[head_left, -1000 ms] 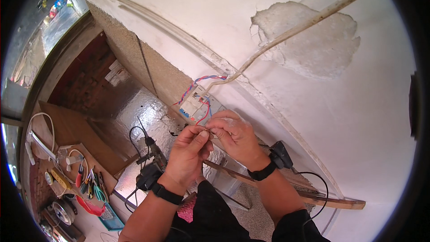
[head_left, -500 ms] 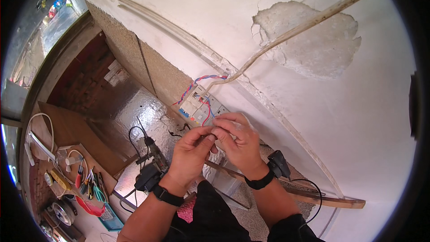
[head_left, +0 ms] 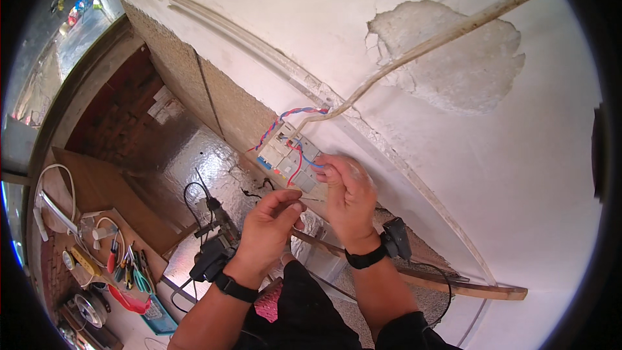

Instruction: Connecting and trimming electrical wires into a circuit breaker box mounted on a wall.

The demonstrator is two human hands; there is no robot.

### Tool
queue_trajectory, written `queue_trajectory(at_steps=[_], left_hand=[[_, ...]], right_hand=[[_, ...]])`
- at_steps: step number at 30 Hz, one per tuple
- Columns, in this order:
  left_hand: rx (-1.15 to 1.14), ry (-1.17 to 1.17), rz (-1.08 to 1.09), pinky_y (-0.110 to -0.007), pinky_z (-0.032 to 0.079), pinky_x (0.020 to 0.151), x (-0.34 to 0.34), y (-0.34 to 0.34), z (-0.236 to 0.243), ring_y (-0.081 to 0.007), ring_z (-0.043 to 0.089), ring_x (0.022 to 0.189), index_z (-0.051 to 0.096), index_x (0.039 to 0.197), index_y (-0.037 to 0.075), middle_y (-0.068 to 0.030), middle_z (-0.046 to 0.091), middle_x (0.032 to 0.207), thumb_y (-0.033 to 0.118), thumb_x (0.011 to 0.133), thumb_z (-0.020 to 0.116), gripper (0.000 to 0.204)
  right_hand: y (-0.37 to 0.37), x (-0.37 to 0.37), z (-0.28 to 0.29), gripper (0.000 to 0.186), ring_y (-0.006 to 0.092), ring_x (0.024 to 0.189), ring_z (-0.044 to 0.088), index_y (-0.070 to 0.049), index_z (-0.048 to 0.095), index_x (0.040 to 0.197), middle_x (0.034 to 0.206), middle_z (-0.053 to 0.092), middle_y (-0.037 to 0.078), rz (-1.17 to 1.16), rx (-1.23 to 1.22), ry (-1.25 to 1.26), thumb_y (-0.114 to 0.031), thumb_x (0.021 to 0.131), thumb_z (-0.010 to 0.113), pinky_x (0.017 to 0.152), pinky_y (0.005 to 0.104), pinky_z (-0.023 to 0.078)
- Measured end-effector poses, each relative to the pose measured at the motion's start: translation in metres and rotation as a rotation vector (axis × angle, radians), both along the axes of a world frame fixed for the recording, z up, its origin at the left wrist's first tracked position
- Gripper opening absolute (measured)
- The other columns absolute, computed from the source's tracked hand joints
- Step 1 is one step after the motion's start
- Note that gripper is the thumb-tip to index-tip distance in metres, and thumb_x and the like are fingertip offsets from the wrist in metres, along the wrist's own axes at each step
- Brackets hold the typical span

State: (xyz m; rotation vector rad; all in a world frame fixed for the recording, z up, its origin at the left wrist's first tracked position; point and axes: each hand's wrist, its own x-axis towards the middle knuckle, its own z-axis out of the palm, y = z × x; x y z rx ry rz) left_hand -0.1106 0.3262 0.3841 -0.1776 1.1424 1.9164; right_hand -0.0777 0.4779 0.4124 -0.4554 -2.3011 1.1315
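Observation:
On the wall in front of me is a white and grey electrical breaker box (head_left: 273,153), with wires entering its upper part. A blue wire (head_left: 311,164) runs from it to my right hand (head_left: 350,191), whose thumb and forefinger pinch its end. The red wire (head_left: 299,170) bends down across the box, its lower end just above the fingers of my left hand (head_left: 275,217). That left hand is closed in a pinch below the box; whatever lies between its fingertips is too small to name. Black straps circle both wrists.
A twisted red and blue wire pair (head_left: 285,115) and a thick pale cable (head_left: 414,55) run along the wall to the box. At the left, pliers and screwdrivers (head_left: 129,266) lie on a board. A power drill (head_left: 223,227) stands near my left forearm, and a wooden strip (head_left: 479,290) lies right.
My hands were together below the box and have moved apart. The right one has gone up, holding the blue wire's end; the left has dropped slightly, baring the red wire's lower end.

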Motion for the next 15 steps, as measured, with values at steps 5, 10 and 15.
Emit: queue_trajectory(at_steps=[5, 10, 15], left_hand=[[-0.012, 0.001, 0.010, -0.022, 0.046, 0.062, -0.001, -0.007, -0.009, -0.0099, 0.063, 0.074, 0.065, 0.122, 0.003, -0.0046, 0.070, 0.099, 0.006, 0.097, 0.067, 0.025], [-0.031, -0.011, 0.000, -0.024, 0.053, 0.068, -0.002, -0.009, -0.006, -0.0103, 0.064, 0.075, 0.064, 0.119, -0.001, -0.0039, 0.068, 0.096, 0.004, 0.097, 0.066, 0.022], [-0.031, -0.026, -0.005, -0.023, 0.052, 0.067, -0.004, -0.012, -0.007, -0.0105, 0.064, 0.074, 0.064, 0.119, -0.001, -0.0035, 0.068, 0.095, 0.004, 0.097, 0.066, 0.022]], right_hand=[[0.005, 0.006, -0.009, 0.016, 0.0202, 0.087, 0.076, 0.001, 0.068, 0.105, 0.096, 0.071, 0.012, 0.004, 0.195, -0.075, -0.008, 0.105, 0.055, 0.071, 0.0300, 0.062], [0.002, 0.003, -0.008, 0.013, 0.0206, 0.079, 0.074, -0.001, 0.068, 0.102, 0.092, 0.071, 0.011, -0.037, 0.239, -0.088, -0.008, 0.104, 0.057, 0.066, 0.0319, 0.058], [-0.001, 0.001, -0.006, 0.007, 0.0226, 0.070, 0.070, -0.005, 0.067, 0.094, 0.081, 0.069, 0.008, -0.079, 0.356, -0.084, -0.008, 0.099, 0.062, 0.064, 0.0370, 0.052]])
